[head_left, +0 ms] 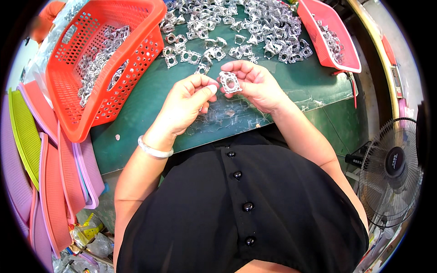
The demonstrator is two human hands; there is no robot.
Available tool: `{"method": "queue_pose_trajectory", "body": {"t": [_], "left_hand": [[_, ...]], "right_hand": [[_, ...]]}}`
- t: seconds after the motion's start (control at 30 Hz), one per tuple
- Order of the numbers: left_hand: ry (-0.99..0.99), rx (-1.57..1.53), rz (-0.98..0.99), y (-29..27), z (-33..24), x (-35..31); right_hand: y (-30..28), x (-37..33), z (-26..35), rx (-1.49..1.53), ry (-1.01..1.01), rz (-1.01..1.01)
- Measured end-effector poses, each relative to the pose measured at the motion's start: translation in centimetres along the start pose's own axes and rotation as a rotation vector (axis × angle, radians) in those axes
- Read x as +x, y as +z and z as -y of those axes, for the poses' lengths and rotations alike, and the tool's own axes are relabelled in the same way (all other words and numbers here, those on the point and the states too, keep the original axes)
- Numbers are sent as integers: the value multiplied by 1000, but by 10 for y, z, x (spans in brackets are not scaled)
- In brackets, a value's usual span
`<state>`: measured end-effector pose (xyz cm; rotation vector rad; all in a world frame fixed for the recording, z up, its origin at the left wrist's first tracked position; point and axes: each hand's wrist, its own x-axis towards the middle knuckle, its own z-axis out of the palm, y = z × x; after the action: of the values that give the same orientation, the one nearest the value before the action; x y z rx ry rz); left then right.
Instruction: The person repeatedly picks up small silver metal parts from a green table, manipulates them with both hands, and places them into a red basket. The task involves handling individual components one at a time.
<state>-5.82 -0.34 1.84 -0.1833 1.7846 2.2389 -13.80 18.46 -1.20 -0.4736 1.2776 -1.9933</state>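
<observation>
Above the table's near part, my right hand [260, 86] pinches a small silvery cast metal part [226, 76] between thumb and fingers. The part has a squarish outline, lugs at its corners and a round hole through its middle. Just left of it is my left hand [187, 99], its thumb pressed against the curled fingers. Whatever those fingers hold, if anything, is hidden. Beyond both hands, a loose pile of similar metal parts [268, 34] covers the far side of the green table [136, 132].
A red perforated basket [148, 43] holding metal parts leans at the left. At the right stands a pink tray [349, 54] with more parts. Several coloured baskets [52, 195] are stacked left of the table. A black fan [395, 162] is at the lower right.
</observation>
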Motion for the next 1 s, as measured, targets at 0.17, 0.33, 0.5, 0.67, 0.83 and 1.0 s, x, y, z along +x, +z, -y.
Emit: {"method": "queue_pose_trajectory", "body": {"t": [0.17,0.33,0.5,0.67,0.83,1.0], "left_hand": [[-72,-72,25,3,6,2],[-103,-281,99,9,13,4],[-116,-181,23,10,0,2],[330,121,-238,-13,-46,-17],[890,652,-890,-79,-125,-19],[926,1345,-1063,-88,-133,-22]], "right_hand": [[3,1,-3,-187,-162,-53],[13,-4,1,-847,-469,-110],[17,-9,7,-990,-617,-108],[-10,-11,20,-1152,-515,-292],[-35,-7,35,-1306,-360,-442],[-39,3,35,-1394,-373,-423]]}}
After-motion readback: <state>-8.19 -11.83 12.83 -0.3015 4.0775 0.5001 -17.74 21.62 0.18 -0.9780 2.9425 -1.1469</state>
